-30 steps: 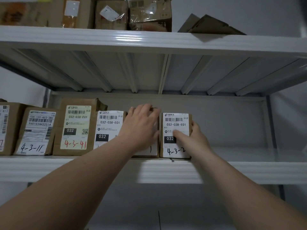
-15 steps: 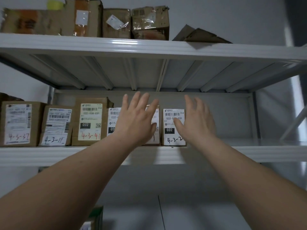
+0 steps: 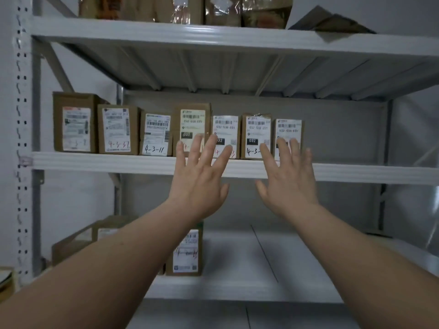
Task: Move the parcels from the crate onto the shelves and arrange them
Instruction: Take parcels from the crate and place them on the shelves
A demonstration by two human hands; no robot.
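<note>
Splayed left hand [image 3: 199, 186], right hand [image 3: 288, 184]; boxy cardboard parcels [image 3: 225, 137]

Hands [image 3: 199, 186] partly cover handwritten codes [image 3: 253, 151] on four parcels [image 3: 255, 129]; top-shelf boxes [image 3: 263, 13] cropped.

Labelled cardboard parcels [image 3: 155, 135] on a white shelf [image 3: 95, 160]
Seven stand upright, side by side, along the shelf's left half, labels facing outward.

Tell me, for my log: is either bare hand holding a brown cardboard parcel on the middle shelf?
No, left hand and right hand are spread open before the brown cardboard parcels, gripping nothing.
</note>
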